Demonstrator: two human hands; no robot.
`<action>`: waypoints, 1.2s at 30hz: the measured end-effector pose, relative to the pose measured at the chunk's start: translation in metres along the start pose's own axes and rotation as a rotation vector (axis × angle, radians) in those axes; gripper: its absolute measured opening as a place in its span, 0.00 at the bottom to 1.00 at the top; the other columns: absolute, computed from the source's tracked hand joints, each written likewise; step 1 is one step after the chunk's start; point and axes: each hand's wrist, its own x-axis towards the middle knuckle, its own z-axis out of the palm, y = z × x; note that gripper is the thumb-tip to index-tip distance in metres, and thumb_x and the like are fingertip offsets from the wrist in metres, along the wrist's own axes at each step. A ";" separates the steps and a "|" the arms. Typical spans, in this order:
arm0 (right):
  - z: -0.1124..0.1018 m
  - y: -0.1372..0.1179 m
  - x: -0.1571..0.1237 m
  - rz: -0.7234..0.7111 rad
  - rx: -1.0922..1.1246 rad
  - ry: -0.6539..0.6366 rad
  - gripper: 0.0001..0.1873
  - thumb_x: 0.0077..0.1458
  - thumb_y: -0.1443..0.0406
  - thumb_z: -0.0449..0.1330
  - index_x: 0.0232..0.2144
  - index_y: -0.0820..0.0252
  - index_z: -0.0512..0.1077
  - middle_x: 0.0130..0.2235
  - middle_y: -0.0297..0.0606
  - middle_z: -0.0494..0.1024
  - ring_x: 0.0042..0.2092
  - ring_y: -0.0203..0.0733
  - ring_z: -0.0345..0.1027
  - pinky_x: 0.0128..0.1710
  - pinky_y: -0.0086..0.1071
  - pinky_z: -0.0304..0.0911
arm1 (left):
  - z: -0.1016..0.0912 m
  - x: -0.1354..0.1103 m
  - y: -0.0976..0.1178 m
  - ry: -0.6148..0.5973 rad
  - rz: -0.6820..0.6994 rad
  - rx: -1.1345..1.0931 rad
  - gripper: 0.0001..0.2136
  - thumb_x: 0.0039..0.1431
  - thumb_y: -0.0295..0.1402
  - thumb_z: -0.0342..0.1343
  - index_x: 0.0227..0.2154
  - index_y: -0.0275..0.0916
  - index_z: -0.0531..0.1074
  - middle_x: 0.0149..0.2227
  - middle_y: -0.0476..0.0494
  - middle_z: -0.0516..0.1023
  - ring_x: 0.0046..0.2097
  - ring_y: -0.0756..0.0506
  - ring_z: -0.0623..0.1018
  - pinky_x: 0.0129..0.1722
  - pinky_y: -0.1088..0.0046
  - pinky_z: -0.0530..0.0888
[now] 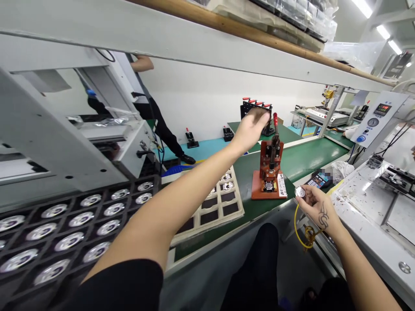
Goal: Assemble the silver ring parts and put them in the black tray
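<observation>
My left hand [251, 129] is raised just left of the red handle [275, 119] of a toggle hand press, with a gap between them. Its thumb is stretched out, its fingers are partly blurred, and I see nothing held in it. The orange-red hand press [264, 162] stands on the green bench, with a small round part [269, 186] seated under its ram. Lower right, the fingers of my right hand [313, 203] pinch a round silver watch head [300, 191] by its edge, right of the press base.
A cream compartment tray [240, 203] with several watch parts lies left of the press. Dark trays [126, 190] of round metal parts fill the lower left. A calculator-like keypad [319, 179] and a white machine [372, 216] are at right. Another person's leg [165, 129] shows behind.
</observation>
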 end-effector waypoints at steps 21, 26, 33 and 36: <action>0.088 0.094 0.069 0.007 0.013 -0.243 0.21 0.66 0.49 0.65 0.46 0.61 0.76 0.31 0.33 0.76 0.31 0.40 0.72 0.32 0.34 0.71 | 0.044 -0.160 -0.100 -0.658 -0.423 0.345 0.11 0.66 0.37 0.68 0.43 0.34 0.79 0.33 0.49 0.79 0.34 0.47 0.78 0.37 0.69 0.77; 0.107 0.100 0.088 -0.067 -0.089 -0.406 0.16 0.71 0.56 0.66 0.51 0.61 0.77 0.47 0.40 0.82 0.43 0.42 0.79 0.44 0.40 0.78 | -0.001 -0.160 -0.075 -0.586 -0.431 0.278 0.13 0.53 0.37 0.69 0.40 0.36 0.84 0.22 0.56 0.69 0.26 0.50 0.68 0.29 0.73 0.64; 0.118 0.091 0.112 -0.193 -0.131 -0.510 0.18 0.68 0.57 0.69 0.56 0.59 0.78 0.58 0.45 0.79 0.57 0.52 0.76 0.58 0.52 0.74 | -0.089 -0.159 -0.034 -0.389 -0.522 0.169 0.21 0.54 0.48 0.69 0.46 0.39 0.81 0.37 0.44 0.80 0.36 0.44 0.79 0.37 0.68 0.76; 0.116 0.081 0.114 -0.197 -0.127 -0.503 0.17 0.57 0.60 0.75 0.48 0.56 0.83 0.50 0.43 0.84 0.54 0.54 0.77 0.57 0.48 0.73 | -0.109 -0.164 -0.023 -0.327 -0.600 0.067 0.24 0.57 0.50 0.68 0.49 0.38 0.76 0.34 0.44 0.81 0.34 0.44 0.81 0.37 0.65 0.79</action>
